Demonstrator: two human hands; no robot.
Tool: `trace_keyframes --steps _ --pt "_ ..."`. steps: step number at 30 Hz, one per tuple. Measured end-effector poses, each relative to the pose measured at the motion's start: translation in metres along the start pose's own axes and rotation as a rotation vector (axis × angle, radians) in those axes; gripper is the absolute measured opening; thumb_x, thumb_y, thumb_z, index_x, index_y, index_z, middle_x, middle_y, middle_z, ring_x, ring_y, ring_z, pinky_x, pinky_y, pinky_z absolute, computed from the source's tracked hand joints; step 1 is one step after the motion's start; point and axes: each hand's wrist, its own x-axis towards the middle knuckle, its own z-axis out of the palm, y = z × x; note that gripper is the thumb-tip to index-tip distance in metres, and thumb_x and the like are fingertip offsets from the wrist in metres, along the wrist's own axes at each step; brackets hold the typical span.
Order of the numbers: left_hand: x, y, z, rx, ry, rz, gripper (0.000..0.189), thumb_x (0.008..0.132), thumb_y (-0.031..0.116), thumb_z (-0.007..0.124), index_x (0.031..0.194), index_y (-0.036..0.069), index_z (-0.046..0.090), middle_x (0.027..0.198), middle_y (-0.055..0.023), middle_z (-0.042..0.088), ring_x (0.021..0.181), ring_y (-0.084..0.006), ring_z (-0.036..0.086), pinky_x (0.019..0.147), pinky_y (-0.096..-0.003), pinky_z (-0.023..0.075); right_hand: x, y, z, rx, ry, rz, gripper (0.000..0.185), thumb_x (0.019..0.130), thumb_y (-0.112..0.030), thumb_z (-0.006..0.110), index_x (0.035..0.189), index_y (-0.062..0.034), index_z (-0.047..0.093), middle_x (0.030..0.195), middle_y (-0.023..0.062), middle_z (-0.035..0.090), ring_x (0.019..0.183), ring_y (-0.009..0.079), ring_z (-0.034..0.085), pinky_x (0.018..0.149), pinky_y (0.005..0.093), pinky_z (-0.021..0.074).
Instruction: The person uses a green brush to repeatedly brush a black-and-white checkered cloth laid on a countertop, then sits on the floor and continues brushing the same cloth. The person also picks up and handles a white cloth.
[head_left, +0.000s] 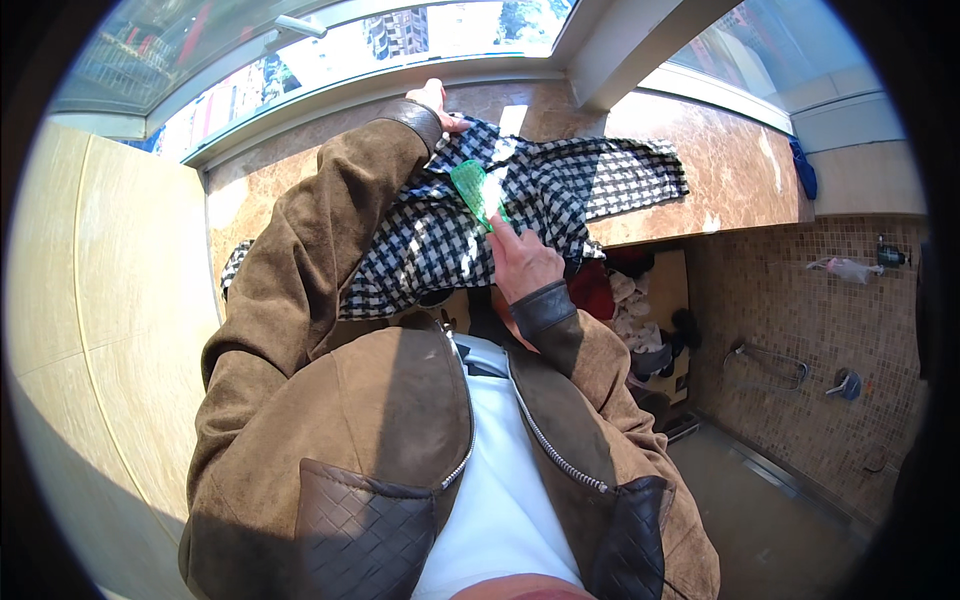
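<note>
A black-and-white checked garment (450, 240) with long sleeves lies spread over a brown marble ledge (705, 176) below a window, its lower edge hanging over the front. My left hand (436, 105) is at the garment's far upper edge, fingertips touching or pinching the cloth; the sleeve cuff partly hides the hand, so its grip is unclear. Between the fingers of my right hand (525, 259) is one end of a green perforated plastic tool (471, 187), its wide rounded head pointing away from me over the garment's upper part. Sunlight whitens part of the tool.
A window frame (375, 82) borders the ledge at the back, with a pillar (637, 52) at the right. Clothes (634, 315) lie in a heap below the ledge. A blue cloth (802, 169) hangs at its right end. The mosaic wall holds a tap (846, 384).
</note>
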Motion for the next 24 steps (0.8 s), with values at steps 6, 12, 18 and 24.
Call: trace_keyframes --steps 6,12,18,24 --pt "0.022 -0.006 -0.022 -0.142 -0.279 0.215 0.032 0.083 0.039 0.082 0.092 0.010 0.070 0.085 -0.0031 0.071 0.083 -0.0155 0.064 0.080 -0.0318 0.0517 0.001 0.009 -0.002 0.247 0.042 0.020 0.036 0.096 -0.029 0.067 0.133 -0.0275 0.066 0.073 0.0132 0.063 0.060 0.0345 0.066 0.056 0.0454 0.0529" --pt "0.006 0.023 -0.060 -0.148 0.244 0.274 0.020 0.098 0.030 0.069 0.111 0.014 0.069 0.098 -0.0050 0.074 0.092 -0.0152 0.068 0.085 -0.0329 0.0550 0.014 0.034 -0.021 0.353 0.069 0.120 0.039 0.096 -0.025 0.067 0.136 -0.0257 0.065 0.072 0.0155 0.065 0.067 0.0360 0.066 0.063 0.0464 0.0534" --pt "-0.040 0.001 -0.059 0.092 0.170 0.294 0.039 0.093 0.037 0.073 0.125 0.015 0.067 0.111 -0.0146 0.072 0.100 -0.0275 0.071 0.091 -0.0391 0.0571 0.002 0.029 -0.018 0.334 0.055 0.141 0.045 0.095 -0.024 0.068 0.139 -0.0243 0.062 0.075 0.0153 0.065 0.071 0.0374 0.067 0.064 0.0485 0.0541" --pt "-0.217 0.032 -0.061 0.434 -0.374 0.197 0.088 0.081 0.056 0.078 0.151 0.015 0.045 0.156 -0.0246 0.038 0.143 -0.0437 0.039 0.105 -0.0640 0.0427 -0.005 0.032 -0.015 0.301 0.172 0.055 0.042 0.094 -0.018 0.067 0.136 -0.0155 0.063 0.074 0.0147 0.062 0.063 0.0346 0.065 0.059 0.0441 0.0536"
